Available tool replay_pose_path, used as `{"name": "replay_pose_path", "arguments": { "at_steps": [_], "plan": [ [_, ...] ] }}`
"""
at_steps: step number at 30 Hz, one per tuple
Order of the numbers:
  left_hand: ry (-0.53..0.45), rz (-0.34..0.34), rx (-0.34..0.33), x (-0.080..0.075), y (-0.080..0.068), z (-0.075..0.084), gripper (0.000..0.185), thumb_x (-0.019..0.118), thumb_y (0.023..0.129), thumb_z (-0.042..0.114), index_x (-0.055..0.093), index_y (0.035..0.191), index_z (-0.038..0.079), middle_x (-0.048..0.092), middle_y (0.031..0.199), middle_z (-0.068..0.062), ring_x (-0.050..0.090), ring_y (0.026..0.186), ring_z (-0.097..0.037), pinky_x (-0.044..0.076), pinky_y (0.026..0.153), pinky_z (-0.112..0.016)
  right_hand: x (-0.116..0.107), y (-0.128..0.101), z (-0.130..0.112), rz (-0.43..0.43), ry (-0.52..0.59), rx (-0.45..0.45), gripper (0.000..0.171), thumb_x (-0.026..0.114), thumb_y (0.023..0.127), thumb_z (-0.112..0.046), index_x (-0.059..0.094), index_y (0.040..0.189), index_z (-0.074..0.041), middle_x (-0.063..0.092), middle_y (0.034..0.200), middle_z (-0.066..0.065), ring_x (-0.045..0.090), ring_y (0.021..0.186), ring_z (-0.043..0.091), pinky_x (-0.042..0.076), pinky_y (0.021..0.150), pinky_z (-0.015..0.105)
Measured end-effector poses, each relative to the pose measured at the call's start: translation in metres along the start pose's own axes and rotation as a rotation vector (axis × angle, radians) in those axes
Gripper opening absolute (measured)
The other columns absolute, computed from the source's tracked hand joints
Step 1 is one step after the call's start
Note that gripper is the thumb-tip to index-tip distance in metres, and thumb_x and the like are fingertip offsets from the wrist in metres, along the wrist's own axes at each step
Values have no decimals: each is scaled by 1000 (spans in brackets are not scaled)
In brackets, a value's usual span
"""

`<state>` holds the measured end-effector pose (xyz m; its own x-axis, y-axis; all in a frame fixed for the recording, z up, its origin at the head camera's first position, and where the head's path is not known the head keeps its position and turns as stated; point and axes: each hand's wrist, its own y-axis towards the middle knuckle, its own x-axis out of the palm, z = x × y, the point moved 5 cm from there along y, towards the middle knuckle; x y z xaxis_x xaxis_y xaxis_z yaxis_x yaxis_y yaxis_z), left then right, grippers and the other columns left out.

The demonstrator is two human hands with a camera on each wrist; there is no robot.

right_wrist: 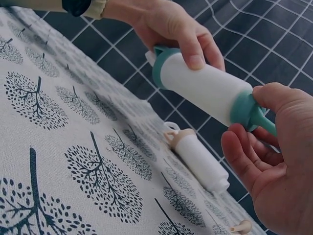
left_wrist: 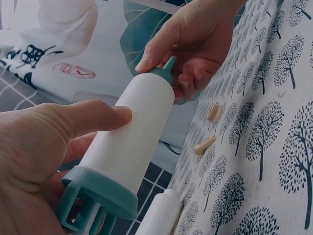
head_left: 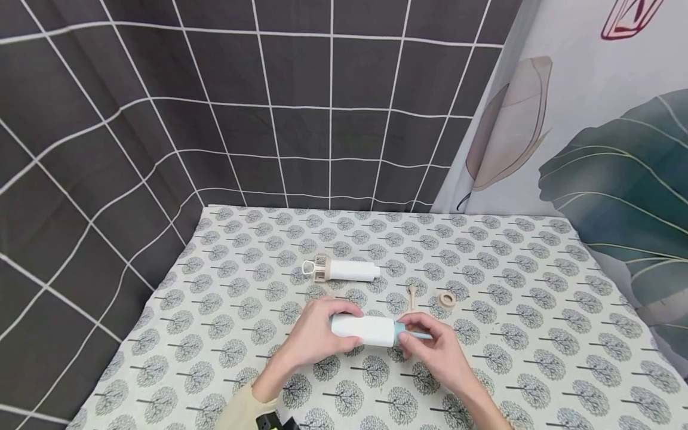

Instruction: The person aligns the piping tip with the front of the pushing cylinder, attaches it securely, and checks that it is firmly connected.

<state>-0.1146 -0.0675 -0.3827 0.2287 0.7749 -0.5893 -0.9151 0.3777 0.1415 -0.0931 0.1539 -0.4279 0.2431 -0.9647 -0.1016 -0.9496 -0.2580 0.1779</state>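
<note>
My left hand [head_left: 321, 329] grips the white barrel of a piping syringe [left_wrist: 134, 115] with teal ends, thumb along its side. At the other end, my right hand [right_wrist: 279, 156] pinches the teal nozzle cap [right_wrist: 242, 110] between thumb and fingers. The cap sits on the barrel, and its thin tapered tip points away from the barrel. A slotted teal collar [left_wrist: 100, 191] shows at the left-hand end, partly behind the palm. In the head view the syringe lies level, close over the patterned cloth.
Behind the hands lies a second piping syringe [head_left: 352, 270], white with a beige collar and a ring handle. A small beige nozzle [head_left: 412, 297] and a beige ring [head_left: 447, 299] rest on the tree-print tablecloth [head_left: 537, 322]. Dark checked fabric [head_left: 301, 131] hangs at the back.
</note>
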Motion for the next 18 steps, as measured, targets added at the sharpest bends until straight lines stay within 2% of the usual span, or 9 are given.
{"name": "replay_pose_path", "arguments": {
  "at_steps": [7,14,18],
  "plan": [
    [-14,-4,11,0,0,1,42,90,65,8,76,104,16,72,104,4,59,92,-16,45,85,-45,0,-1,0,23,-6,15,17,64,94,0,63,107,11,66,86,14,64,65,34,58,60,33],
    [-7,-7,9,0,-1,2,42,90,65,10,76,104,17,71,103,6,58,93,-15,42,87,-47,1,-1,-2,36,-1,48,18,62,96,-2,62,106,14,66,88,16,65,66,19,59,59,36],
    [-11,-9,9,0,-1,2,43,90,65,10,76,104,17,71,103,6,58,92,-15,42,87,-47,1,-2,-1,51,-5,74,19,62,96,-2,62,107,13,66,90,17,66,66,21,59,60,37]
  ]
}}
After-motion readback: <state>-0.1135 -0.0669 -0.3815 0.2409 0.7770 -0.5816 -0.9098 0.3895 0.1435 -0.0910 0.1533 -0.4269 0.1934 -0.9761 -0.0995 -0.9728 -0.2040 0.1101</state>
